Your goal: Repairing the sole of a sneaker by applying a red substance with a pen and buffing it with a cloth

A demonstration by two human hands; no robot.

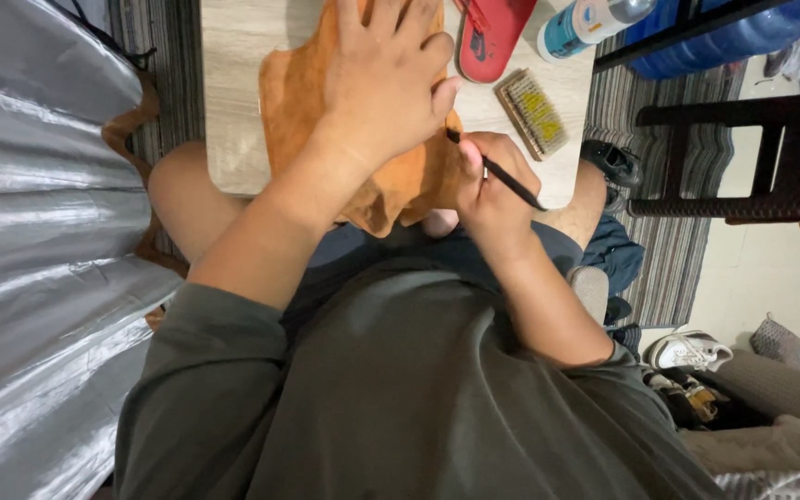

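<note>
A piece of tan suede leather (293, 102) lies on a small light wooden table (229, 93) over my lap, its near edge hanging off the table. My left hand (391, 79) presses flat on the leather, fingers spread. My right hand (488, 190) grips a thin black pen-like tool (502, 173), its tip touching the leather's right edge beside my left thumb.
A red flip-flop sandal (491, 37), a bristle brush (531, 113) and a white-and-blue bottle (581, 23) lie at the table's far right. A dark wooden stool (743, 157) stands right, a white sneaker (687, 350) on the floor. Silver foil sheeting (39, 231) fills the left.
</note>
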